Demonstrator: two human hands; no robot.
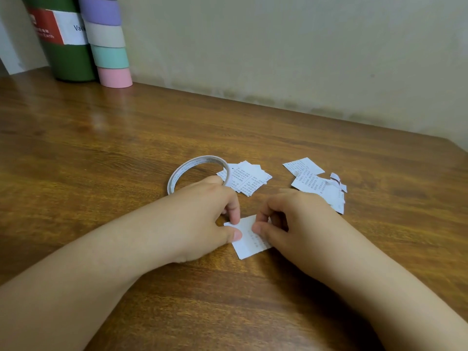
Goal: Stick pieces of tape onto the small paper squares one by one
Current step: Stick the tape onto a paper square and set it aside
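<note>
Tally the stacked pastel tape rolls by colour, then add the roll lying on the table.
Purple roll: 1
Beige roll: 1
Mint roll: 1
Pink roll: 1
Thin roll lying on the table: 1
Total: 5

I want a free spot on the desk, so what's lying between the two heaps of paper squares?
In the head view, only bare wooden table shows between the left stack of squares and the right pile of squares; nothing lies in that gap.
</note>
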